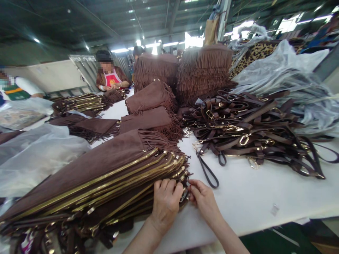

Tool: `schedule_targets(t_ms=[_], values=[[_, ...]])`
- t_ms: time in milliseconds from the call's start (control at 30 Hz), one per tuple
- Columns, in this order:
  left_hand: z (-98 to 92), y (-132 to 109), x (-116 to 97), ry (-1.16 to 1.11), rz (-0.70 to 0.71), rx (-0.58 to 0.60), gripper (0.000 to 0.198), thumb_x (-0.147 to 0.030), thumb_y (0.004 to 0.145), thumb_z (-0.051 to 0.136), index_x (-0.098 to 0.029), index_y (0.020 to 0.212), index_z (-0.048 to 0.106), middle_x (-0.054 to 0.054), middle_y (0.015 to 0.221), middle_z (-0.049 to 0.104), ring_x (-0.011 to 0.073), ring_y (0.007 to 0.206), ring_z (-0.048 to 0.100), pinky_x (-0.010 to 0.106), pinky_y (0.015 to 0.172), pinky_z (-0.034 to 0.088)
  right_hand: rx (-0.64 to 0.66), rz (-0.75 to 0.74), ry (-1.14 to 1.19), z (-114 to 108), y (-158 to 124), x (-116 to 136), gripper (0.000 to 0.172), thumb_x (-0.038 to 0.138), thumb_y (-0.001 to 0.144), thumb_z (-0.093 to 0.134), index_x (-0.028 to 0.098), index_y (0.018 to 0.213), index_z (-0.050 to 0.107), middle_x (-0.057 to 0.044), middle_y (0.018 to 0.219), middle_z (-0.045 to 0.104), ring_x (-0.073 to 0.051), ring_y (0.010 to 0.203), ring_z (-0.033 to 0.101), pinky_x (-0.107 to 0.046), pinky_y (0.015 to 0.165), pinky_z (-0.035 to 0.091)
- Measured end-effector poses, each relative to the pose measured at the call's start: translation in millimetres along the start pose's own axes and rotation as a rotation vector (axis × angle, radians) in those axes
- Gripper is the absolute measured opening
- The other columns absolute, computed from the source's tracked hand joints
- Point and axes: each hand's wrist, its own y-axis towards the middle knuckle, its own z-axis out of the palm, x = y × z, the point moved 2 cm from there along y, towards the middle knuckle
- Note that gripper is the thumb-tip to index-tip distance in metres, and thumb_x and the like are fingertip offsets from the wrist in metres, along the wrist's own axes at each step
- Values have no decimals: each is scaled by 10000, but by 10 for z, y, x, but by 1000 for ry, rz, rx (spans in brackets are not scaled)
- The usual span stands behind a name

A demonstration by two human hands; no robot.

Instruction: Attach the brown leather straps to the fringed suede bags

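Observation:
A thick stack of brown fringed zipper bags (100,158) lies in front of me, gold zippers facing my side. At the stack's right corner, my left hand (167,197) is closed over the edge of one of the lower bags. Just right of it, my right hand (202,197) is closed in a pinch at a small metal clasp (183,196) by the bag's corner. My fingers partly hide the clasp and whatever it joins. Beyond my right hand, a dark wrist strap (208,169) forms a loop on the white table (246,197).
A tangled heap of dark straps with gold clips (243,127) covers the table's right side. Tall fringed piles (203,70) stand behind. Clear plastic sheets (286,70) lie at far right, more plastic (39,155) at left. A person in a red apron (112,79) works across the table.

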Motion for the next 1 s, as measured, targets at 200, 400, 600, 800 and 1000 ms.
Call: schedule_targets(t_ms=[200,400,600,800,1000], values=[[-11,39,-8,68,-8,135,136,-141,832,483,-215,811,594,21,739,548,191,712,448,338,640,282,49,-152,-292,0,72,47,209,200,672,476,217,806,634,-27,769,588,-178,692,534,-286,589,395],[-113,32,8,-11,-21,338,126,-115,777,505,-201,804,593,45,865,554,212,807,454,366,679,311,198,-129,-228,-62,8,71,110,189,684,492,217,713,595,40,603,490,-112,532,414,-236,496,322],[-103,-32,23,-131,-54,269,75,-135,787,529,-179,750,577,47,934,572,211,859,470,378,712,325,214,13,-56,-90,-75,67,153,316,692,533,179,735,586,60,512,450,-85,465,342,-223,449,246],[-23,-76,3,-172,-116,138,159,-54,788,491,-169,710,569,25,917,594,177,861,500,358,735,341,165,1,-40,-72,-111,26,246,371,700,543,174,836,603,50,528,488,-96,471,388,-229,462,275],[-32,-76,13,-201,-131,157,157,-61,790,487,-168,711,570,32,936,598,184,875,499,364,741,347,155,-34,-4,-17,-117,61,250,424,721,565,191,805,601,38,599,516,-99,512,401,-232,485,282]])
